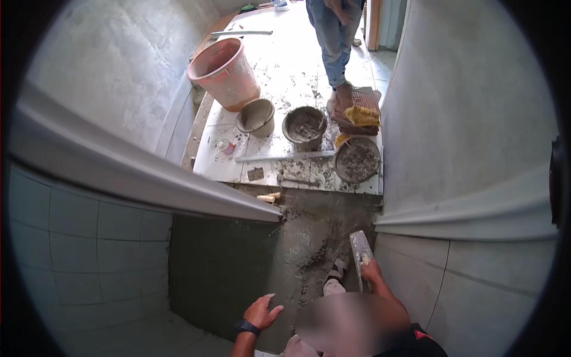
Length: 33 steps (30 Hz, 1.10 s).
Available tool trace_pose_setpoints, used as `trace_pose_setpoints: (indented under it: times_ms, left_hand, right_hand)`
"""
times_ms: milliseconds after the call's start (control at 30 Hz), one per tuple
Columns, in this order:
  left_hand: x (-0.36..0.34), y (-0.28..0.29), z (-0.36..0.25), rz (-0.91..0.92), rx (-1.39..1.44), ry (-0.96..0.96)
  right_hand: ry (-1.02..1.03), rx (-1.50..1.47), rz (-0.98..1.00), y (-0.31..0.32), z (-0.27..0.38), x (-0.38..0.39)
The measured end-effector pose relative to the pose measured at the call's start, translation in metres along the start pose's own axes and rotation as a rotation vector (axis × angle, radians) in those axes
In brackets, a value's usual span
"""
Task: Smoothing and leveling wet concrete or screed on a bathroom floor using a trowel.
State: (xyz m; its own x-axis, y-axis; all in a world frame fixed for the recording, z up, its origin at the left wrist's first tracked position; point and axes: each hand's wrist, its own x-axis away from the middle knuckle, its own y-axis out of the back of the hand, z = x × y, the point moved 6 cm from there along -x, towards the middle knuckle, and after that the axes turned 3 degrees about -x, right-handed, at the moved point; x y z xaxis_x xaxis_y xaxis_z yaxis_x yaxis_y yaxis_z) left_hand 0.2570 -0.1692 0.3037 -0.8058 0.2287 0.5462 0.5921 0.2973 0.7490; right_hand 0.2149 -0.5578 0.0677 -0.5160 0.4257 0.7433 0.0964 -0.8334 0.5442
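Note:
My right hand is wrapped round the handle of a plastering trowel, whose long metal blade stands close to the right wall. Below it, wet grey mortar covers the floor, smooth on the left and rough along a ridge in the middle. My left hand, with a dark band at the wrist, hovers over the mortar with fingers apart and nothing in it. One foot in a strapped sandal rests on the mortar between my hands.
Past the doorway, tubs of mortar, a grey bucket and a large pink bucket stand on white tiles. A metal straightedge lies nearby. Another person stands behind a brown stack. A white door frame juts in from the left.

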Motion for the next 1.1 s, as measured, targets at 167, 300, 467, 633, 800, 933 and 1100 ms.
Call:
trace_pose_setpoints:
  times_ms: [167,300,467,633,800,933,1100]
  left_hand:
    - [-0.045,0.077,-0.153,-0.023,0.209,-0.213]
    - [-0.021,0.206,-0.189,-0.359,0.167,-0.304]
    - [0.023,0.346,-0.182,-0.875,0.126,-0.196]
    - [-0.006,0.361,-0.178,-0.851,0.285,-0.130]
    - [-0.075,0.314,-0.154,-0.748,0.352,-0.160]
    - [-0.149,0.274,-0.135,-0.672,0.306,-0.164]
    - [-0.262,0.237,-0.105,-0.560,0.416,-0.078]
  right_hand:
    - [0.435,0.784,0.361,-0.027,-0.006,-0.095]
    - [0.451,0.666,0.413,-0.016,0.077,-0.060]
    - [0.157,0.070,0.101,0.054,0.132,-0.030]
    - [0.114,-0.049,0.265,0.100,0.149,-0.046]
    - [0.193,-0.143,0.352,0.158,0.247,0.002]
    - [0.360,-0.153,0.359,0.200,0.336,0.023]
    - [0.514,-0.106,0.405,0.191,0.426,-0.022]
